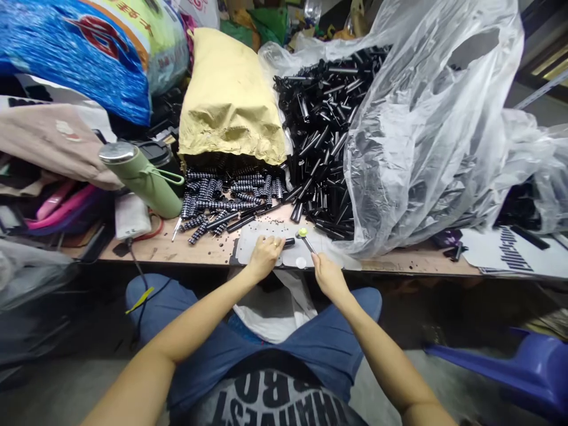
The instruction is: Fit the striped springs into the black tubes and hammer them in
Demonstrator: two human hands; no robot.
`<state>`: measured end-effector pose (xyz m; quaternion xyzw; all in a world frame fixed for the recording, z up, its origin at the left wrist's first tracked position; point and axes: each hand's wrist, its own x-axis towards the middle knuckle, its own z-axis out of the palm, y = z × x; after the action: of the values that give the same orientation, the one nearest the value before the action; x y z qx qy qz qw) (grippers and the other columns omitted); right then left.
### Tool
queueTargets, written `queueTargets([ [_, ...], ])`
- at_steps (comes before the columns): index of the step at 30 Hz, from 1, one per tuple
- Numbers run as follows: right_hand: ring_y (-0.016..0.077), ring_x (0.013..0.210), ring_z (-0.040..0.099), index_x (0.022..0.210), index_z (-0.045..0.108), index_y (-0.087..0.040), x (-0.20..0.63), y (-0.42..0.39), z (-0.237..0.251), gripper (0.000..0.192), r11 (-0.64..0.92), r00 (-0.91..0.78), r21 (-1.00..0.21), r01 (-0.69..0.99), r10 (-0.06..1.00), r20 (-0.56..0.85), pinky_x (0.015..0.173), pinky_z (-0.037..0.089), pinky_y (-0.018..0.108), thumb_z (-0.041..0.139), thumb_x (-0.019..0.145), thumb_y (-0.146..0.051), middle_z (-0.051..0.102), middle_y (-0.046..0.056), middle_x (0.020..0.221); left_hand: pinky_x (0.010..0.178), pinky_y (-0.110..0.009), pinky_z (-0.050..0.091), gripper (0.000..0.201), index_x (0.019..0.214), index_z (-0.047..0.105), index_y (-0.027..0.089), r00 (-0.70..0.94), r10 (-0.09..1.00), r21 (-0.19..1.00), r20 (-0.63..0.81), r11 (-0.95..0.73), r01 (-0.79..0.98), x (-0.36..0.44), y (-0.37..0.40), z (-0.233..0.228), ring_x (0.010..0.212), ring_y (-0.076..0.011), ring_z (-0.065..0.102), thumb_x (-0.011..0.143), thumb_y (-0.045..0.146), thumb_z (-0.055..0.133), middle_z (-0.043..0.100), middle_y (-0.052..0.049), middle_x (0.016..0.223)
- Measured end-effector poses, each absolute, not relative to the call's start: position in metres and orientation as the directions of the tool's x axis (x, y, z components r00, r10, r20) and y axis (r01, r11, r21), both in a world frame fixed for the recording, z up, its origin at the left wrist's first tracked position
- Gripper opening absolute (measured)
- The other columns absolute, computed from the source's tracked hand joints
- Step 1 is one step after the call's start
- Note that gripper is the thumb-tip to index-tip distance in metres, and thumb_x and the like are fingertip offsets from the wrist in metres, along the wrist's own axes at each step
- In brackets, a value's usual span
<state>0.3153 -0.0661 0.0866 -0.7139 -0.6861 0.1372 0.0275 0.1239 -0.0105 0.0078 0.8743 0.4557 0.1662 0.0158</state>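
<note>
My left hand [265, 253] rests on a grey mat [248, 248] at the table's front edge and grips a short black tube [289, 241] that points right. My right hand [326, 273] holds a small tool [306, 239] with a thin metal shaft and a yellow-green tip. That tip sits just right of the tube's open end. Behind the hands lie black ribbed springs [222, 198] spilling from a tan paper sack [228, 100]. A big heap of black tubes [323, 130] pours out of a clear plastic bag [426, 130].
A green flask [142, 177] lies on its side at the left beside a white power bank [132, 216] with a cable. Coloured bags [89, 47] pile up at the back left. A blue plastic stool [523, 367] stands at the lower right.
</note>
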Motion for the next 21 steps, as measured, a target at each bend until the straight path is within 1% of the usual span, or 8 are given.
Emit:
queueTargets([
  [3, 0.0203, 0.062, 0.061, 0.090, 0.053, -0.020, 0.299, -0.067, 0.103, 0.038, 0.037, -0.038, -0.356, 0.934, 0.999, 0.003, 0.057, 0.034, 0.028, 0.021, 0.101, -0.036, 0.063, 0.006, 0.068, 0.108, -0.049, 0.025, 0.051, 0.138, 0.042, 0.004, 0.523, 0.805, 0.161, 0.281, -0.577, 0.801, 0.143, -0.022, 0.006, 0.134, -0.0316, 0.038, 0.094, 0.030, 0.036, 0.047, -0.023, 0.139],
  [5, 0.0204, 0.064, 0.062, 0.093, 0.054, -0.020, 0.284, -0.068, 0.108, 0.039, 0.138, -0.129, -0.395, 0.908, 0.990, 0.049, 0.059, 0.038, 0.028, 0.020, 0.101, -0.037, 0.065, 0.007, 0.073, 0.112, -0.049, 0.019, 0.058, 0.139, 0.039, 0.001, 0.528, 0.805, 0.168, 0.271, -0.579, 0.798, 0.152, -0.027, 0.004, 0.139, -0.0324, 0.029, 0.092, 0.035, 0.038, 0.039, -0.024, 0.145],
  [10, 0.0223, 0.068, 0.065, 0.103, 0.057, -0.018, 0.261, -0.066, 0.096, 0.034, 0.230, -0.276, -0.243, 0.942, 0.945, -0.178, 0.058, 0.038, 0.028, 0.030, 0.099, -0.038, 0.070, 0.011, 0.080, 0.110, -0.046, 0.026, 0.054, 0.141, 0.037, 0.003, 0.538, 0.805, 0.247, 0.249, -0.590, 0.769, 0.153, -0.020, 0.002, 0.133, -0.0291, 0.040, 0.090, 0.023, 0.036, 0.045, -0.023, 0.141],
  [14, 0.0207, 0.066, 0.065, 0.097, 0.055, -0.020, 0.280, -0.056, 0.097, 0.038, 0.140, -0.172, -0.254, 0.957, 0.979, -0.109, 0.057, 0.033, 0.027, 0.022, 0.102, -0.038, 0.069, 0.006, 0.075, 0.092, -0.043, 0.044, 0.038, 0.122, 0.057, 0.011, 0.461, 0.872, 0.385, 0.164, -0.487, 0.784, 0.149, -0.018, 0.016, 0.108, -0.0278, 0.057, 0.089, 0.014, 0.037, 0.063, -0.020, 0.112],
  [16, 0.0202, 0.065, 0.063, 0.094, 0.054, -0.020, 0.297, -0.049, 0.097, 0.038, 0.070, -0.089, -0.223, 0.972, 0.993, -0.075, 0.057, 0.030, 0.027, 0.022, 0.102, -0.039, 0.067, 0.005, 0.072, 0.081, -0.040, 0.048, 0.028, 0.104, 0.065, 0.014, 0.511, 0.855, 0.456, 0.092, -0.492, 0.742, 0.144, -0.019, 0.027, 0.092, -0.0266, 0.059, 0.090, 0.017, 0.042, 0.064, -0.016, 0.093],
  [18, 0.0203, 0.064, 0.062, 0.092, 0.055, -0.019, 0.315, -0.042, 0.090, 0.038, 0.017, -0.029, -0.154, 0.988, 0.997, -0.076, 0.057, 0.029, 0.028, 0.025, 0.101, -0.041, 0.067, 0.006, 0.073, 0.076, -0.038, 0.048, 0.023, 0.092, 0.068, 0.015, 0.540, 0.839, 0.491, 0.059, -0.496, 0.716, 0.133, -0.010, 0.041, 0.084, -0.0255, 0.058, 0.090, 0.023, 0.046, 0.062, -0.014, 0.086],
  [19, 0.0204, 0.064, 0.062, 0.092, 0.055, -0.019, 0.322, -0.039, 0.085, 0.038, -0.006, -0.004, -0.115, 0.993, 0.996, -0.086, 0.057, 0.028, 0.028, 0.027, 0.101, -0.042, 0.067, 0.007, 0.074, 0.076, -0.038, 0.048, 0.024, 0.090, 0.068, 0.014, 0.486, 0.871, 0.484, 0.066, -0.454, 0.748, 0.126, 0.001, 0.048, 0.083, -0.0254, 0.058, 0.090, 0.024, 0.046, 0.062, -0.014, 0.087],
  [21, 0.0204, 0.066, 0.062, 0.092, 0.056, -0.019, 0.331, -0.034, 0.073, 0.037, -0.038, 0.033, -0.049, 0.998, 0.995, -0.093, 0.057, 0.029, 0.028, 0.030, 0.100, -0.044, 0.067, 0.008, 0.079, 0.076, -0.039, 0.047, 0.028, 0.096, 0.068, 0.012, 0.233, 0.967, 0.413, 0.105, -0.256, 0.874, 0.108, 0.035, 0.061, 0.087, -0.0272, 0.056, 0.090, 0.017, 0.041, 0.060, -0.018, 0.095],
])
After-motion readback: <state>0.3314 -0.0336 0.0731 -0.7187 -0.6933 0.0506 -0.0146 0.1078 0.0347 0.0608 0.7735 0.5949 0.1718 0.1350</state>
